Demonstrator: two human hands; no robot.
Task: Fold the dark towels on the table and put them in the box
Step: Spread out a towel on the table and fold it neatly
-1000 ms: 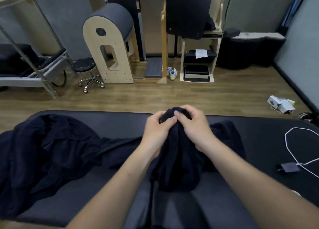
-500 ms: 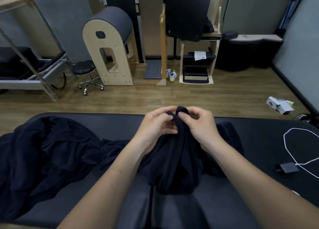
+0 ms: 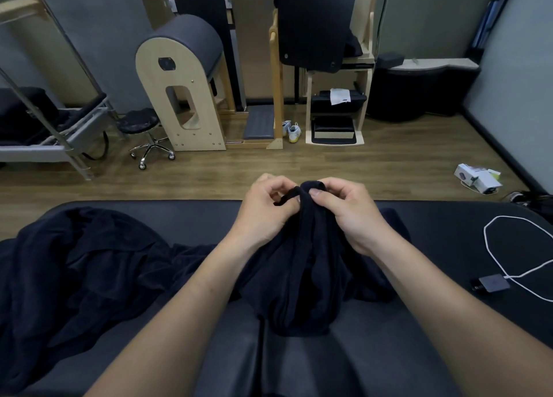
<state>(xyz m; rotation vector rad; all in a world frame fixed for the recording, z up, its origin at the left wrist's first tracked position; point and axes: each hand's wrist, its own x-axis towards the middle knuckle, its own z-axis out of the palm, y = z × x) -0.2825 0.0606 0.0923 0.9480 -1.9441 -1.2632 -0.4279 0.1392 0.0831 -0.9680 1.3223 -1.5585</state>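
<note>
Right now you are pinching the top fold of a dark towel (image 3: 302, 277) with both hands. Your left hand (image 3: 263, 214) and right hand (image 3: 350, 214) are curling thumb and fingers round its bunched edge, close together over the far edge of the table (image 3: 449, 223). The rest of the towel is hanging down from your grip and resting on the padded top between your forearms. A heap of dark towels (image 3: 74, 277) is lying rumpled at the left of the table, running up to the one you are holding.

On the floor at the far right a white carton (image 3: 475, 178) is lying on its side; what is in it I cannot tell. Against the far wall a wooden shelf unit (image 3: 366, 103) is holding dark pads on two levels, with a white paper (image 3: 339, 95) on the upper one.

Compared with half a second ago, your hands are staying at the same spot, but your left fingers are curling in more tightly on the hem.
</note>
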